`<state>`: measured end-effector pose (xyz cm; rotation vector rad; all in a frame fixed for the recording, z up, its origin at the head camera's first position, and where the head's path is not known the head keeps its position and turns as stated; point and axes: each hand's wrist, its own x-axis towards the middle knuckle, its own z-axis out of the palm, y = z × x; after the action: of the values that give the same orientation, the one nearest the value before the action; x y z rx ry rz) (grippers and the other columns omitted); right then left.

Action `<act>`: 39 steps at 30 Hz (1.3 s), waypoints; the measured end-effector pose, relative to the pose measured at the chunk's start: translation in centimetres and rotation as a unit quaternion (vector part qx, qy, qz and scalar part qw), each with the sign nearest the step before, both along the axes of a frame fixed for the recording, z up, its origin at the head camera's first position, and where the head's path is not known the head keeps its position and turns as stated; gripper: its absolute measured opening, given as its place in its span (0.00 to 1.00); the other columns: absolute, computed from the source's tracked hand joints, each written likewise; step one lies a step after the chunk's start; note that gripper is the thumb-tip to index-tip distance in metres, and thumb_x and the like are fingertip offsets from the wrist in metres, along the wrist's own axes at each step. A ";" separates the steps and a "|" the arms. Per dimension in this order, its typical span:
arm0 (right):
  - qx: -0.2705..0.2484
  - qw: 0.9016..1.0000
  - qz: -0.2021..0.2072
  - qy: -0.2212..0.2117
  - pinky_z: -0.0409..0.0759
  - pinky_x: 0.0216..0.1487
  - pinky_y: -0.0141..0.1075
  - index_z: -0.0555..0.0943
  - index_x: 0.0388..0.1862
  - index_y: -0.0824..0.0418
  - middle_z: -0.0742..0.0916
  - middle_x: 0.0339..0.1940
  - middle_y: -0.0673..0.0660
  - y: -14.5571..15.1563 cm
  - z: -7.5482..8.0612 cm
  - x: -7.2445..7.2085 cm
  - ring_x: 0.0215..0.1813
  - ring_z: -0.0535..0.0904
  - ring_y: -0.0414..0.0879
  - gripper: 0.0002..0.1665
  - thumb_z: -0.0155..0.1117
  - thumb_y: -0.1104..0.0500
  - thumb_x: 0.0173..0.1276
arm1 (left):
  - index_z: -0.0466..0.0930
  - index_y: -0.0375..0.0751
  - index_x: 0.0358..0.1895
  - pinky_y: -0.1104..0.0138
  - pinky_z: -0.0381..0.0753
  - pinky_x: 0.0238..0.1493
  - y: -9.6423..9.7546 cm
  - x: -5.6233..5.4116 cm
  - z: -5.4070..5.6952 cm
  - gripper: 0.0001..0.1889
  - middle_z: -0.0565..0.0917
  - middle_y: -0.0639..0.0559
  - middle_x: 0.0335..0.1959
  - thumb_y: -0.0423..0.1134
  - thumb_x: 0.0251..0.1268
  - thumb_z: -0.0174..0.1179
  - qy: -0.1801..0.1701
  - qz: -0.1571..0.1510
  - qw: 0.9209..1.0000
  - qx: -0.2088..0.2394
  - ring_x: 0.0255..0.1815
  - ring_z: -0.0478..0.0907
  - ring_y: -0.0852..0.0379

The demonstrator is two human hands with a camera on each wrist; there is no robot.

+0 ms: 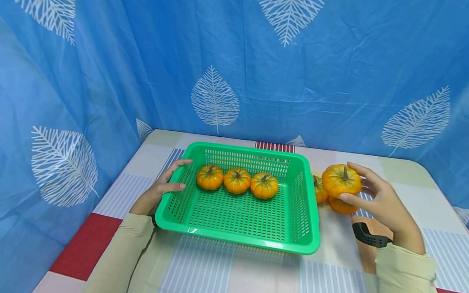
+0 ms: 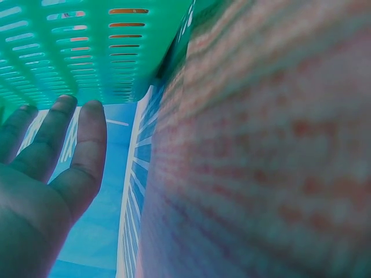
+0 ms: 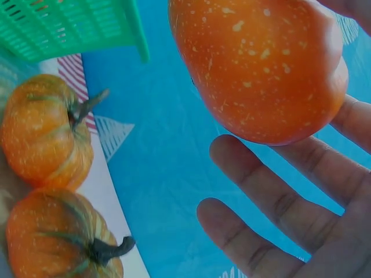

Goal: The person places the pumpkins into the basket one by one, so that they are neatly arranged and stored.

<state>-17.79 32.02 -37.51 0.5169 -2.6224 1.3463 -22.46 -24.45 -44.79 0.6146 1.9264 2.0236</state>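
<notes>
A green plastic basket (image 1: 234, 243) with slotted walls holds three small orange pumpkins in a row, among them a middle pumpkin (image 1: 237, 181). My left hand (image 1: 158, 190) grips the basket's left side, thumb and one finger over the rim; in the left wrist view other fingers (image 2: 91, 136) lie against the outer wall. On the right, my right hand (image 1: 380, 199) holds a pumpkin (image 1: 342, 180) between thumb and fingers, raised above the table. Below it are two more pumpkins: one partly hidden by the basket rim (image 1: 319, 191), the other (image 1: 343, 206) partly covered by the held one.
A patchwork-patterned cloth (image 1: 264, 279) covers the table under the basket. Blue curtains (image 1: 264, 93) with white leaf prints hang behind and at both sides of the table. A black band (image 1: 371, 236) is on the right wrist.
</notes>
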 end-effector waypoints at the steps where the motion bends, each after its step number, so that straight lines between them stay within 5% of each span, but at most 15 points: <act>1: 0.001 1.000 0.001 0.000 0.70 0.58 0.14 0.66 0.86 0.61 0.74 0.79 0.55 -0.2 0.1 0.0 0.63 0.70 0.26 0.47 0.75 0.68 0.71 | 0.58 0.45 0.83 0.64 0.87 0.56 0.0 0.0 0.0 0.36 0.54 0.28 0.82 0.34 0.73 0.55 0.000 0.001 1.000 -0.002 0.60 0.79 0.48; 8: -0.006 1.000 0.021 0.022 0.70 0.60 0.15 0.69 0.85 0.57 0.74 0.74 0.35 -1.5 0.4 0.0 0.65 0.71 0.28 0.47 0.76 0.70 0.69 | 0.59 0.47 0.82 0.63 0.88 0.56 0.0 -0.1 0.0 0.36 0.55 0.27 0.80 0.33 0.72 0.55 -0.008 -0.001 1.000 0.016 0.61 0.79 0.48; 16: -0.017 0.998 0.047 0.027 0.76 0.57 0.19 0.70 0.83 0.64 0.75 0.71 0.33 -2.9 0.7 -0.1 0.58 0.77 0.33 0.47 0.76 0.72 0.66 | 0.57 0.44 0.84 0.64 0.87 0.57 -0.2 0.0 0.1 0.37 0.55 0.28 0.82 0.35 0.72 0.56 0.000 0.004 1.000 0.003 0.61 0.79 0.48; 22: -0.016 0.998 0.061 0.012 0.82 0.52 0.23 0.69 0.83 0.64 0.76 0.71 0.41 -3.9 1.0 0.2 0.54 0.80 0.37 0.48 0.77 0.71 0.66 | 0.57 0.45 0.83 0.63 0.87 0.57 -0.1 -0.1 0.1 0.37 0.56 0.28 0.81 0.35 0.72 0.56 -0.002 0.001 1.000 0.008 0.62 0.78 0.48; 33: 0.006 0.994 0.106 0.033 0.82 0.53 0.24 0.72 0.81 0.63 0.79 0.67 0.31 -5.2 1.9 1.0 0.54 0.81 0.37 0.47 0.80 0.72 0.63 | 0.54 0.39 0.85 0.65 0.84 0.58 0.1 0.0 0.2 0.39 0.50 0.34 0.86 0.35 0.72 0.55 0.008 0.024 0.999 -0.034 0.66 0.72 0.45; 39: 0.032 0.988 0.143 0.046 0.84 0.53 0.26 0.74 0.79 0.63 0.80 0.68 0.38 -5.9 2.6 0.9 0.55 0.81 0.37 0.47 0.82 0.71 0.61 | 0.54 0.40 0.85 0.64 0.84 0.58 0.1 0.1 0.3 0.39 0.48 0.38 0.88 0.35 0.72 0.54 0.003 0.035 0.998 -0.049 0.66 0.72 0.41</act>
<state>-16.89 26.10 -34.90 0.9716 -2.5981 1.2769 -22.35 -24.36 -44.44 0.5372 2.0636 1.9556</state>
